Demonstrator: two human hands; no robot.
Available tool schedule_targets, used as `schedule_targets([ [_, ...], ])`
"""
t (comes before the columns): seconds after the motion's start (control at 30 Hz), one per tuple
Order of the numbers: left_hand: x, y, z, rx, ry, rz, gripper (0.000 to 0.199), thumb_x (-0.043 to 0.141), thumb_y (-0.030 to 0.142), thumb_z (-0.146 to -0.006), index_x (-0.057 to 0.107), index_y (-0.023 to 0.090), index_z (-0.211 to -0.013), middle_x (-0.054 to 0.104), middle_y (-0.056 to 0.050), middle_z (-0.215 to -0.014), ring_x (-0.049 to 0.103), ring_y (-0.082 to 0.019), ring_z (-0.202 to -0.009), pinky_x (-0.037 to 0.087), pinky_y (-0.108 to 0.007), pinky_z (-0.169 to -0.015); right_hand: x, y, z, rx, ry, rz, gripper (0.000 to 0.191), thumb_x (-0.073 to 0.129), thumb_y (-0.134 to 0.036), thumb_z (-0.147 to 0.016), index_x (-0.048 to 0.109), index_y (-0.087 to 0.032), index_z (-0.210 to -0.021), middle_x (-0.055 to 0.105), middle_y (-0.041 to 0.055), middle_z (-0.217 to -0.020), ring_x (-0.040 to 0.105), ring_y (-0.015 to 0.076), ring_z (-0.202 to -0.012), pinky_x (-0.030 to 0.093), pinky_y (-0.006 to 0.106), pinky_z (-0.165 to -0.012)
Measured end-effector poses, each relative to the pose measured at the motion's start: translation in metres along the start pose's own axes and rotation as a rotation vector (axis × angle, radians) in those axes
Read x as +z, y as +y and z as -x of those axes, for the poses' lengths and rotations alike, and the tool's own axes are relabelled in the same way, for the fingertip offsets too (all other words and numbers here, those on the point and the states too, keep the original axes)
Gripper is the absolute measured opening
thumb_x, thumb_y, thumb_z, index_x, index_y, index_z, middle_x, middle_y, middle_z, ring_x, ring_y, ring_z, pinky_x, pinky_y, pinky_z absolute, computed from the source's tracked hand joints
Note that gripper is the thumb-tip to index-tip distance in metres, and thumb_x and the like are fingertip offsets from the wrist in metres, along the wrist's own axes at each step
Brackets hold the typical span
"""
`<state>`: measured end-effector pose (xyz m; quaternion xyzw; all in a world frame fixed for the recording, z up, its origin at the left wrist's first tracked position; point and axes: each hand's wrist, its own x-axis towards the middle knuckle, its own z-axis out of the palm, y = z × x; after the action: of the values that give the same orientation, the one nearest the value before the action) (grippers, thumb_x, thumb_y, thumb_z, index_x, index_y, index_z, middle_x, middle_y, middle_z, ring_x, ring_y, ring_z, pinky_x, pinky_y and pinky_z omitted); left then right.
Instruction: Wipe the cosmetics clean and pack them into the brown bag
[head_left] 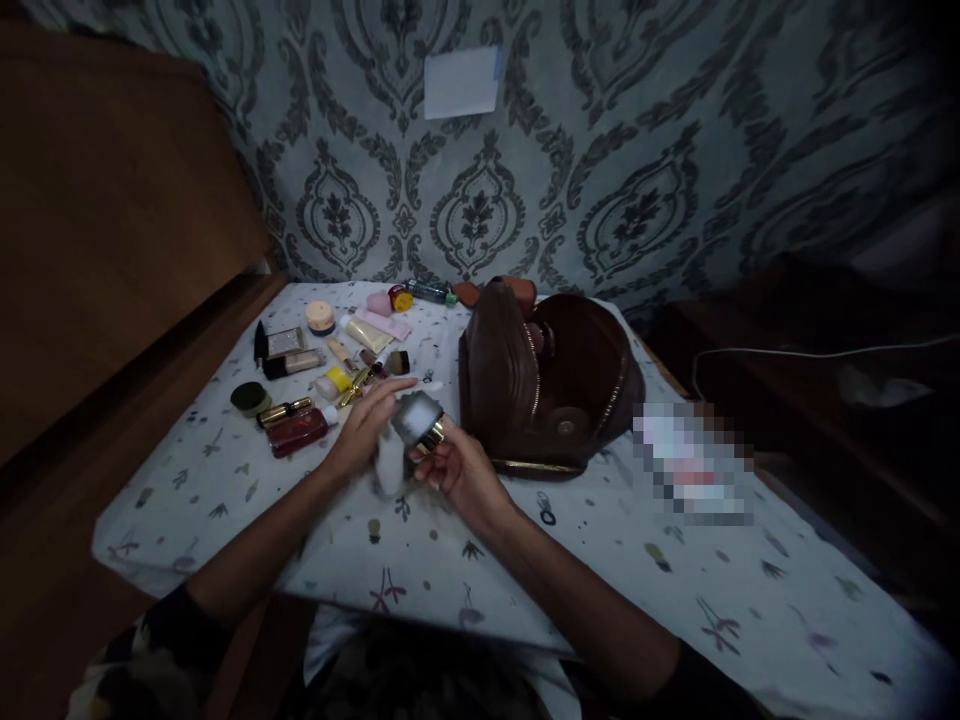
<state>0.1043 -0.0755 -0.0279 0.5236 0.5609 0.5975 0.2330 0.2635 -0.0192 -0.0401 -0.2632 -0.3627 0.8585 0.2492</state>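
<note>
A small grey ribbed jar or bottle with a gold band is in the grip of my right hand, tilted over the table. My left hand is close on its left side, fingers stretched forward, with a white tissue or wipe in it; the tissue is blurred and partly hidden by the fingers. Right of my hands stands a brown leather bag, unzipped, with an item inside near its far side. Left of my hands lie a flat bottle of red liquid and a gold-and-black tube.
More cosmetics lie at the left: a dark round jar, a peach jar, a cream tube and a yellow-capped container. Behind the bag is a green-capped bottle. A blurred-out item lies right on the patterned tablecloth.
</note>
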Motion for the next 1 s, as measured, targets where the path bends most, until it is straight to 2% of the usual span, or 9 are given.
schedule_targets([
  [0.1,-0.005,-0.001,-0.005,-0.243,-0.032,0.329,0.05,0.056,0.036,-0.077,0.067,0.015,-0.121,0.069,-0.013,-0.119,0.064,-0.029,-0.103,0.051,-0.041,-0.086,-0.001,-0.003,-0.001,0.022,-0.013,-0.072,0.046,0.073,-0.06,-0.072,0.061,-0.017,-0.084,0.072,0.0053,-0.072,0.061,0.0121,-0.051,0.041,0.022,-0.047],
  [0.2,-0.008,0.001,-0.007,-0.29,-0.122,0.449,0.064,0.061,0.021,-0.062,0.064,0.017,-0.126,0.07,-0.011,-0.117,0.065,-0.027,-0.098,0.052,-0.036,-0.079,-0.003,-0.003,-0.002,0.021,-0.026,-0.128,0.044,0.073,-0.058,-0.073,0.064,-0.016,-0.087,0.073,0.0054,-0.073,0.062,0.0124,-0.053,0.043,0.022,-0.049],
  [0.37,-0.01,-0.002,-0.009,-0.141,0.002,0.228,0.039,0.072,0.024,-0.07,0.073,0.019,-0.108,0.069,-0.009,-0.116,0.062,-0.024,-0.107,0.049,-0.033,-0.088,-0.002,-0.003,-0.002,0.006,-0.021,-0.167,0.042,0.074,-0.055,-0.073,0.066,-0.016,-0.086,0.072,0.005,-0.073,0.062,0.0131,-0.054,0.046,0.024,-0.052],
  [0.53,-0.011,-0.003,-0.009,-0.078,0.166,0.169,0.02,0.077,0.036,-0.075,0.071,0.019,-0.085,0.071,-0.004,-0.091,0.065,-0.019,-0.085,0.051,-0.031,-0.079,0.002,-0.002,0.0,-0.034,0.008,-0.121,0.045,0.081,-0.055,-0.066,0.06,-0.017,-0.078,0.069,0.0004,-0.068,0.062,0.0116,-0.054,0.04,0.021,-0.048],
  [0.6,-0.01,0.002,-0.006,0.05,0.105,0.077,0.019,0.071,0.037,-0.081,0.071,0.02,-0.089,0.072,-0.005,-0.096,0.065,-0.021,-0.094,0.05,-0.035,-0.089,0.002,0.0,0.0,-0.054,0.029,-0.095,0.048,0.083,-0.055,-0.063,0.055,-0.018,-0.075,0.066,-0.0015,-0.065,0.062,0.0116,-0.054,0.038,0.02,-0.047],
  [0.67,-0.005,0.007,-0.001,0.202,-0.07,-0.104,0.021,0.065,0.037,-0.087,0.072,0.021,-0.099,0.07,-0.01,-0.114,0.061,-0.025,-0.113,0.044,-0.042,-0.102,0.002,0.003,0.0,-0.072,0.036,-0.08,0.05,0.084,-0.055,-0.061,0.053,-0.019,-0.077,0.065,-0.0035,-0.064,0.061,0.0114,-0.053,0.038,0.02,-0.048],
  [0.77,0.003,0.013,0.007,0.287,-0.258,-0.377,0.031,0.058,0.035,-0.093,0.067,0.023,-0.12,0.056,-0.013,-0.138,0.05,-0.027,-0.13,0.04,-0.044,-0.109,-0.001,0.007,0.0,-0.105,0.017,-0.052,0.049,0.083,-0.053,-0.064,0.052,-0.021,-0.085,0.063,-0.006,-0.065,0.059,0.0106,-0.052,0.039,0.02,-0.049],
  [0.9,0.006,0.011,0.01,0.269,-0.21,-0.46,0.034,0.049,0.037,-0.097,0.065,0.021,-0.121,0.062,-0.013,-0.121,0.057,-0.025,-0.118,0.045,-0.04,-0.101,-0.002,0.01,0.003,-0.16,-0.047,0.091,0.041,0.078,-0.05,-0.072,0.051,-0.023,-0.088,0.059,-0.0069,-0.061,0.056,0.011,-0.053,0.04,0.021,-0.052],
  [1.0,0.003,0.011,0.006,0.216,-0.148,-0.411,0.036,0.042,0.04,-0.099,0.067,0.018,-0.11,0.067,-0.01,-0.104,0.061,-0.024,-0.101,0.047,-0.037,-0.092,-0.001,0.008,0.005,-0.243,-0.071,0.211,0.041,0.079,-0.046,-0.071,0.054,-0.023,-0.094,0.062,-0.0037,-0.076,0.057,0.0114,-0.061,0.043,0.023,-0.057],
])
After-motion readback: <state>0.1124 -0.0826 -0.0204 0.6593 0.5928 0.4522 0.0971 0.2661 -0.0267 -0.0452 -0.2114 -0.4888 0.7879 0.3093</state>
